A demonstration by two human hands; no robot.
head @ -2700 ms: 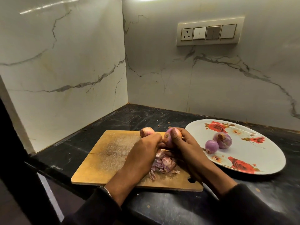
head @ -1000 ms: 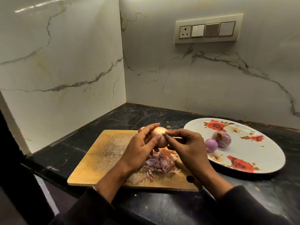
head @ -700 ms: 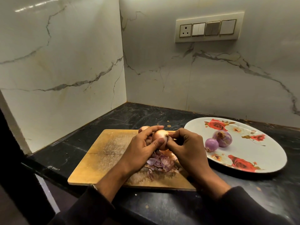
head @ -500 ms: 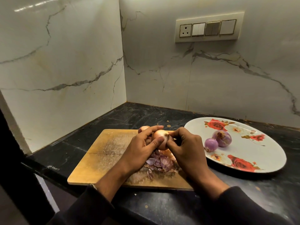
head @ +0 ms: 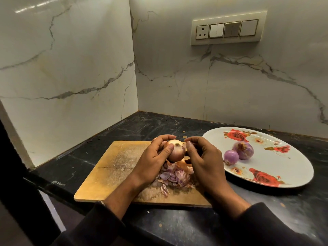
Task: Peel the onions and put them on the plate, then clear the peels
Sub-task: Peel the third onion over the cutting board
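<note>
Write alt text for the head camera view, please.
Two hands, left hand and right hand, hold a brown-skinned onion above purple peel scraps on a wooden cutting board; two peeled purple onions sit on a rose-patterned white plate.

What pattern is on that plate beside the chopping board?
Red roses with small leaves on a white plate, best seen in the head view.

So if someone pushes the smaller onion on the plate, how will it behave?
The smaller onion is round and lies loose on the plate, so it would probably roll. Its peeled skin looks smooth and shiny, so it may slip under the fingers. It touches or nearly touches the bigger onion, which might block or deflect it.
</note>
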